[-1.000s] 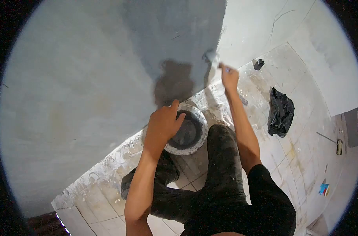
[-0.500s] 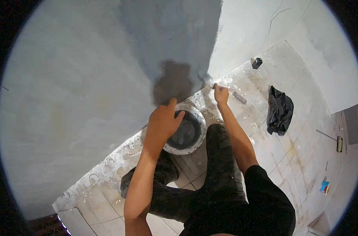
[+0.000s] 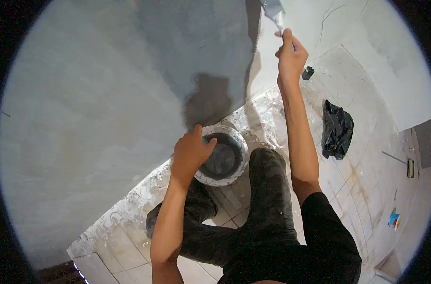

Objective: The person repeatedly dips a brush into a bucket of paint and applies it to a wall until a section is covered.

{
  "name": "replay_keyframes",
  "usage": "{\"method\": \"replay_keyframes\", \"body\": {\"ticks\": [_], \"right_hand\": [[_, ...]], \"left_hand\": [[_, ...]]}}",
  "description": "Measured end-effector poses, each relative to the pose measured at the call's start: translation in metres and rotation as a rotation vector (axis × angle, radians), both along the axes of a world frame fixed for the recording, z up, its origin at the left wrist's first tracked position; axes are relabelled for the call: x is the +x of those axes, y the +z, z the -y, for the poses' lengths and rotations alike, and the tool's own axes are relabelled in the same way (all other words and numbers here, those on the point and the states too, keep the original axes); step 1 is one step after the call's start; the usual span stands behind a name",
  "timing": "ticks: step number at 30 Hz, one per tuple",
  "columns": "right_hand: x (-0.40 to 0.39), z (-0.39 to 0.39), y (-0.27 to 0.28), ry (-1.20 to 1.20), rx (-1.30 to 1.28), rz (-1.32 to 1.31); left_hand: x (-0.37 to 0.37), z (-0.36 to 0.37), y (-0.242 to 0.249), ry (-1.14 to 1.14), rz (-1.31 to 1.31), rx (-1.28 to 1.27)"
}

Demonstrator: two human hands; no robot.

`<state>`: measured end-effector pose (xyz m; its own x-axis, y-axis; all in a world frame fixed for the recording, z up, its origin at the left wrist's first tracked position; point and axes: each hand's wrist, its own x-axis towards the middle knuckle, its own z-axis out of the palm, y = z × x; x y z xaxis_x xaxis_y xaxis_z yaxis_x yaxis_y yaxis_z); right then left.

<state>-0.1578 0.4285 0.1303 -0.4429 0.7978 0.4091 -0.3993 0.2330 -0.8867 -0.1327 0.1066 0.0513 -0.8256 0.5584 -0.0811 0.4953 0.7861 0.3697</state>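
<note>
My right hand (image 3: 292, 57) is raised near the white part of the wall, its fingers closed round the pale handle of a paintbrush (image 3: 274, 10). The brush's wide end is grey and partly cut off by the top of the view. My left hand (image 3: 191, 154) is at the left rim of a round paint bucket (image 3: 240, 174), thumb over the inside and index finger along the outer edge; its other fingers are hidden. Grey paint (image 3: 223, 158) shows inside the bucket, whose rim is spattered white. Wet-looking darker grey paint (image 3: 196, 42) covers part of the wall.
The bucket stands on a tiled floor between my knees, close to the wall's foot. At the right lie a black plastic bag (image 3: 337, 130), a small black box (image 3: 308, 73), a long-handled tool (image 3: 409, 168) and a small blue-and-white container (image 3: 394, 221).
My right hand has risen from the wall's foot, up and to the right, lifting the brush. My forearm now covers the grey piece on the floor. My left hand has barely shifted.
</note>
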Motion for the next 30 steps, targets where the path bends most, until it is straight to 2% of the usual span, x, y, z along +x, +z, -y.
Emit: {"method": "replay_keyframes", "body": {"ticks": [2,4,5,6,8,9,12,14,17,20,21,23,24,27,30], "right_hand": [[-0.013,-0.008,-0.009,-0.048,0.048,-0.008],[-0.025,-0.016,-0.068,-0.115,0.125,0.148],[-0.022,-0.014,-0.110,-0.093,0.084,0.262],[-0.022,-0.010,-0.166,-0.210,0.242,0.235],[0.008,0.002,-0.252,-0.090,0.091,0.609],[0.026,0.009,-0.276,-0.006,0.011,0.785],[0.072,0.041,-0.296,0.038,0.047,0.842],[0.096,0.059,-0.299,0.131,0.130,0.748],[0.128,0.094,-0.268,0.331,0.310,0.746],[0.138,0.117,-0.251,0.464,0.476,0.899],[0.139,0.122,-0.258,0.494,0.594,0.883],[0.131,0.131,-0.273,0.537,0.831,0.819],[0.128,0.139,-0.281,0.536,0.969,0.873],[0.112,0.157,-0.310,0.648,1.308,1.007],[0.093,0.162,-0.372,0.605,1.352,1.131]], "left_hand": [[0.000,0.001,-0.002,-0.012,0.006,0.001],[-0.002,-0.001,-0.002,-0.014,0.014,0.008],[-0.002,-0.002,-0.002,-0.010,0.021,0.009],[-0.002,-0.003,-0.001,-0.002,0.027,0.009],[-0.002,-0.003,0.000,0.005,-0.005,-0.029],[-0.001,-0.002,0.001,0.006,-0.016,-0.057],[0.001,-0.002,0.005,0.058,-0.067,-0.124],[-0.005,0.007,0.004,0.090,0.013,-0.047],[-0.025,0.040,-0.006,0.074,0.064,-0.021],[-0.055,0.062,-0.021,0.103,0.043,-0.064],[-0.058,0.067,-0.021,0.103,0.014,-0.088],[-0.056,0.064,-0.001,0.137,0.114,-0.126],[-0.053,0.061,0.002,0.151,0.167,-0.141],[-0.048,0.056,-0.012,0.109,0.018,-0.106],[-0.046,0.060,-0.018,0.051,0.011,-0.134]]}}
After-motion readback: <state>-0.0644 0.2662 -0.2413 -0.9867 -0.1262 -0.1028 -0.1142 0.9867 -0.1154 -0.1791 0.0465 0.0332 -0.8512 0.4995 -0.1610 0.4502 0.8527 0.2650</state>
